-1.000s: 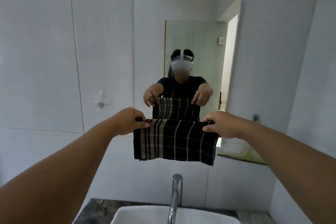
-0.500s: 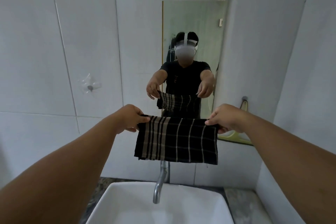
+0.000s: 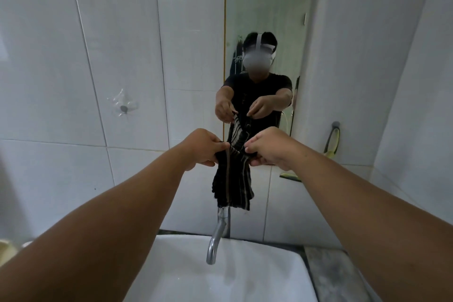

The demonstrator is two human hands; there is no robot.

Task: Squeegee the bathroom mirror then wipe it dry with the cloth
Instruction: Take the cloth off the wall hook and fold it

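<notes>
A dark checked cloth [image 3: 232, 184] hangs folded in half in front of the wall, just above the tap. My left hand [image 3: 201, 148] pinches its top edge on the left. My right hand [image 3: 267, 148] pinches the top edge on the right, close beside the left hand. The bathroom mirror [image 3: 196, 32] is on the tiled wall behind the cloth and reflects a person holding the same cloth. A yellow-green squeegee [image 3: 332, 141] hangs from a hook on the wall at the right of the mirror.
A chrome tap [image 3: 219, 233] rises over the white basin [image 3: 245, 274] below my hands. A small green shelf [image 3: 290, 176] sticks out from the wall under the mirror's right corner. A clear suction hook [image 3: 123, 106] sits on the left tiles. The stone counter [image 3: 343, 274] lies right of the basin.
My hands have come together, so the cloth that was stretched wide now hangs folded and narrow. The view has tilted down and left, showing more of the basin.
</notes>
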